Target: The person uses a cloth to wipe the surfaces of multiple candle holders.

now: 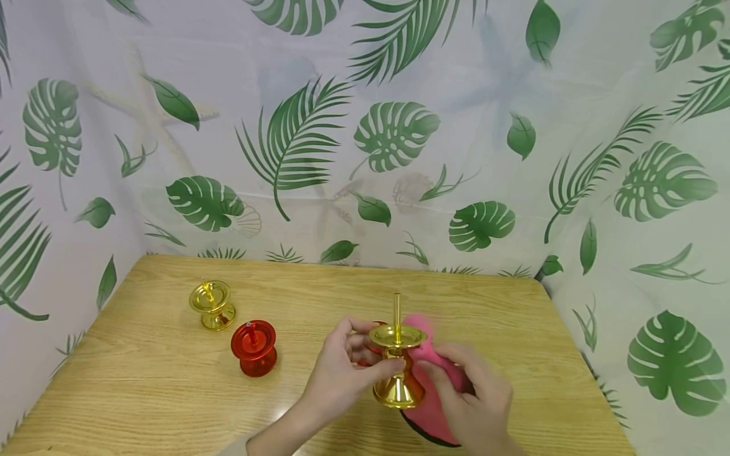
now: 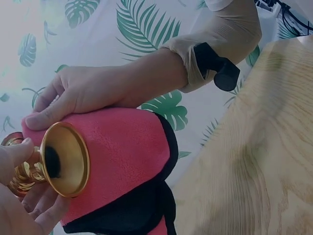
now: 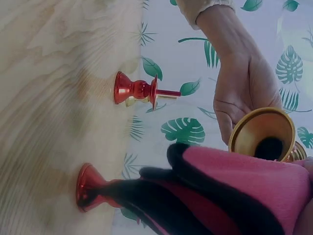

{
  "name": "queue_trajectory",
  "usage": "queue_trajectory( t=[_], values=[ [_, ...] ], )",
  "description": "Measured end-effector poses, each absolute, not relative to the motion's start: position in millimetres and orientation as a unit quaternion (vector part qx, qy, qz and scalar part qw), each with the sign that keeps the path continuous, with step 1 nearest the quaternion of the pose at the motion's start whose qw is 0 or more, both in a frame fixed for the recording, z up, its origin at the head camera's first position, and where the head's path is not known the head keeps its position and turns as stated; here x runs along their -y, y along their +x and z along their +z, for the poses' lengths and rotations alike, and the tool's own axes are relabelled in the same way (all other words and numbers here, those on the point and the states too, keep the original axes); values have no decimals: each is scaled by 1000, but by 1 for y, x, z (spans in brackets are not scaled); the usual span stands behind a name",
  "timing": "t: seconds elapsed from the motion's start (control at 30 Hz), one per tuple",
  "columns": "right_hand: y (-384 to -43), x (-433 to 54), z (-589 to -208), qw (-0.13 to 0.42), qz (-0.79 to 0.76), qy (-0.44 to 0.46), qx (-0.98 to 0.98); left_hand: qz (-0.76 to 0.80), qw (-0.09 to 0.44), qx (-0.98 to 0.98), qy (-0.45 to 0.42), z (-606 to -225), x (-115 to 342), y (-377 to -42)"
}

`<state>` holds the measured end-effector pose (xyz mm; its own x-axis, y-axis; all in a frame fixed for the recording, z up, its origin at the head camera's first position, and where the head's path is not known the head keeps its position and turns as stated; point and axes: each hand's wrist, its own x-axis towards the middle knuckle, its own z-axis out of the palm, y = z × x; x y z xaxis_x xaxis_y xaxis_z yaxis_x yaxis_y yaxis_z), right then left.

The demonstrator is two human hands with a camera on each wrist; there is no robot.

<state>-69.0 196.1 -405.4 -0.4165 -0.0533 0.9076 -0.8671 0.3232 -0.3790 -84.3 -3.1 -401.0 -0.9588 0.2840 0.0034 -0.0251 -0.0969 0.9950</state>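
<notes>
A shiny gold candle holder [image 1: 398,394], with a thin upright spike over its dish, is in my left hand [image 1: 336,373]. In the head view the thumb lies across the stem. My right hand [image 1: 481,396] pinches a pink cloth [image 1: 431,408] with a black edge and presses it against the right side of the holder. From the left wrist view, the holder's flared base [image 2: 77,164] faces the camera, with the cloth right behind it. The cloth's folds hang below the hands.
To the left on the wooden table [image 1: 154,392] stand a gold candle holder [image 1: 218,316] and a red one [image 1: 258,364]. Another red candle holder [image 3: 90,188] stands behind the hands, partly covered by the cloth. Leaf-patterned sheets [image 1: 319,234] hang around the table.
</notes>
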Motion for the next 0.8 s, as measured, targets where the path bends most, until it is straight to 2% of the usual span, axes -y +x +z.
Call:
queue_trajectory(
  t=[0.2,0.37,0.53,0.8],
  values=[
    [-70,-205,-405,392,480,290,729,732,108,-667,89,-402,6,-83],
    [-65,-213,-396,371,466,254,762,734,84,-669,81,-403,12,-83],
    [-58,-224,-386,337,461,191,798,738,42,-671,63,-408,21,-89],
    [-59,-240,-378,282,474,85,830,713,-63,-695,72,-423,35,-105]
  ],
)
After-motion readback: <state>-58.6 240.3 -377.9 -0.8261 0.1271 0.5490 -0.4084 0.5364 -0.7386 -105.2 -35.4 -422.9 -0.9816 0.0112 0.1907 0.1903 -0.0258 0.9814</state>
